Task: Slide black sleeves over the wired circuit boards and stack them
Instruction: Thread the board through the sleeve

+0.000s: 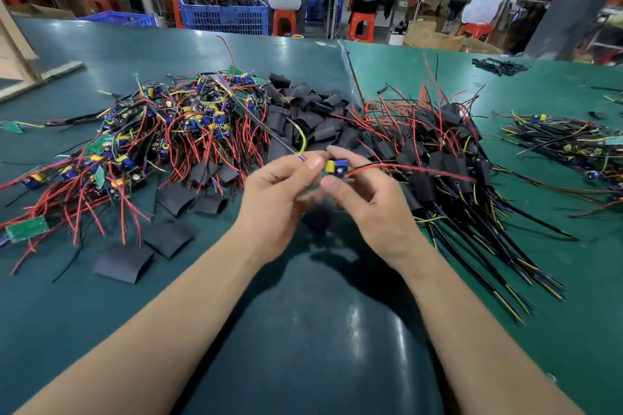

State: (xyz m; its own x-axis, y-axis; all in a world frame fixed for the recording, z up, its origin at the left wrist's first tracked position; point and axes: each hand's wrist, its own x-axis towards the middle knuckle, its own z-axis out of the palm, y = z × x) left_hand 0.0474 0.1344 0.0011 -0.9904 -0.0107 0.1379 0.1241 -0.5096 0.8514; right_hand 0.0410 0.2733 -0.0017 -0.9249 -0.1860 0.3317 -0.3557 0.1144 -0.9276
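Both hands, left and right, pinch one bare board at frame centre. Sleeving step, likely. Next needs a sleeve, blurred just below.

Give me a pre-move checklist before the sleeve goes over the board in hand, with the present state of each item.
1. Board held: ok; left hand and right hand both pinch the circuit board.
2. Board bare: ok, no sleeve on it.
3. Sleeve in hand: cannot tell; a dark blur shows under the hands.
4. Spare sleeves within reach: ok, loose black sleeves lie just behind.
5. Red wire free: cannot tell, it trails over the finished stack.
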